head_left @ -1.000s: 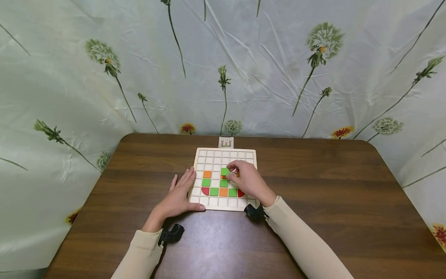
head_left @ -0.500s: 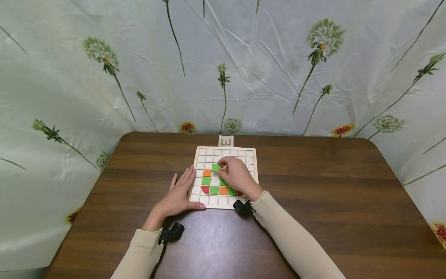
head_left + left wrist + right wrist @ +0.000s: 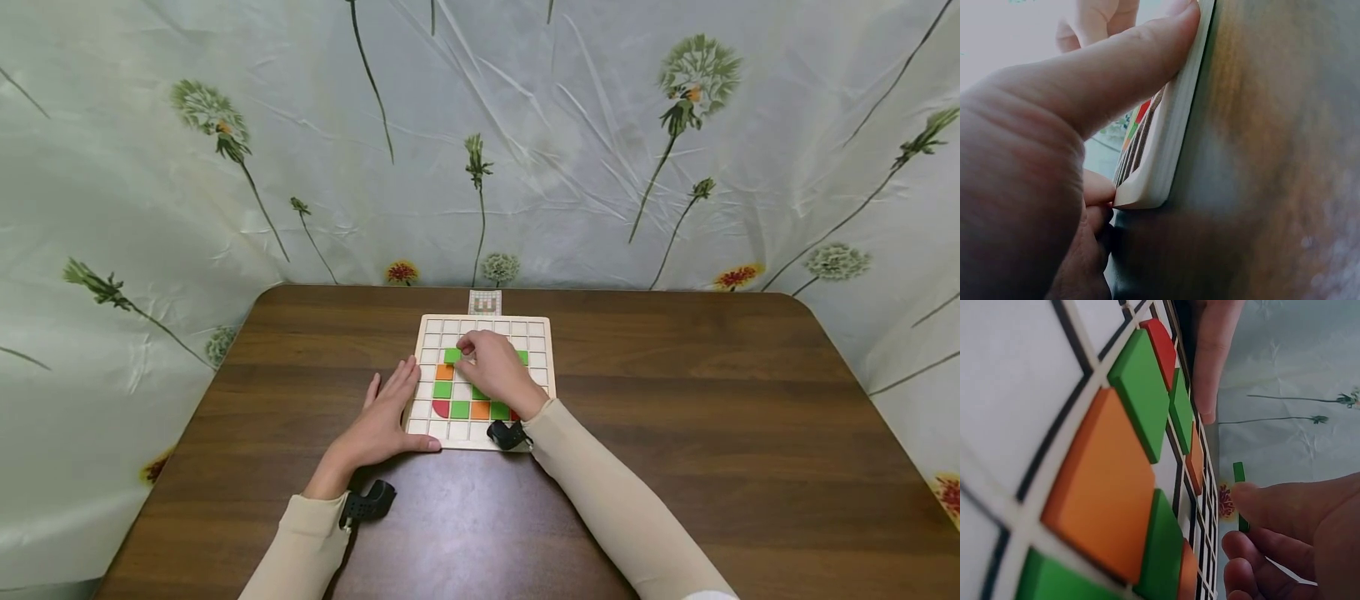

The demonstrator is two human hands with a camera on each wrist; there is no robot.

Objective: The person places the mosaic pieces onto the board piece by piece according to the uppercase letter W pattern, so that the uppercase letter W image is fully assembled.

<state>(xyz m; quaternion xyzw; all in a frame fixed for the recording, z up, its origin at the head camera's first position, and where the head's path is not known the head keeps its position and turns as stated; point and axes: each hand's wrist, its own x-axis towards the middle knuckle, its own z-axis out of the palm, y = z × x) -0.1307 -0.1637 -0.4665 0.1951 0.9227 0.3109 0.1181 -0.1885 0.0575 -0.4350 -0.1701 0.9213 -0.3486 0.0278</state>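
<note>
A pale gridded board (image 3: 452, 433) lies on the table, bearing orange, green and red tiles in its cells. My right hand (image 3: 497, 367) pinches a green square tile (image 3: 452, 356) between thumb and fingers, over the board's left part. In the right wrist view that green tile (image 3: 1239, 470) shows edge-on, apart from the board. Just nearer sits an orange tile (image 3: 445, 372), with a green tile (image 3: 442, 389) and a rounded red tile (image 3: 441, 409) below it. My left hand (image 3: 382, 421) rests with straight fingers along the board's left edge, its thumb on the front edge. My right hand hides some tiles.
Behind the board lies a small patterned card (image 3: 485, 302). The brown wooden table (image 3: 675, 392) reaches back to a flower-printed curtain (image 3: 570, 200). A dark wrist camera (image 3: 507, 435) on the right arm hangs over the board's front edge.
My right hand has moved left across the board, carrying the green tile. Another green tile at the right, formerly behind that hand, now shows. My left hand stays in place.
</note>
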